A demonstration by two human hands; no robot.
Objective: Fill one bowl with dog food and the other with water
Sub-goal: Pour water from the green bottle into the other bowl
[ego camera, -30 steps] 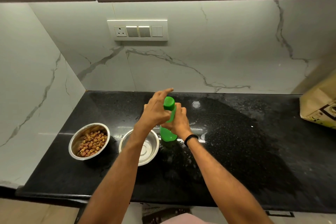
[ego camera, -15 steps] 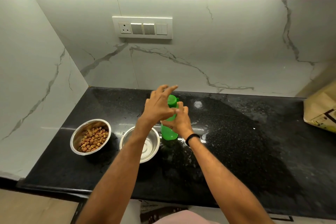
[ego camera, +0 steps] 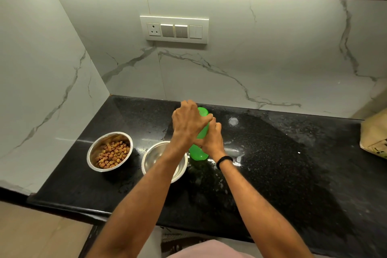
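The steel bowl (ego camera: 110,151) near the counter's (ego camera: 282,174) left end already held kibble (ego camera: 112,154). The second bowl (ego camera: 151,156), just right of it, looked unfilled. Beside it stood the green bottle (ego camera: 198,154), right hand (ego camera: 211,140) gripping its body, left hand (ego camera: 188,123) closed around its cap, so watering remained.

Both forearms reach in from the bottom edge, the left from 7 o'clock and the right from 5 o'clock, and meet near the centre. The left hand (ego camera: 189,124) sits on top, knuckles up, fingers curled over in a closed grip. The right hand (ego camera: 211,139) lies just below and touching it at 4 o'clock, fingers wrapped shut, a dark band on its wrist.
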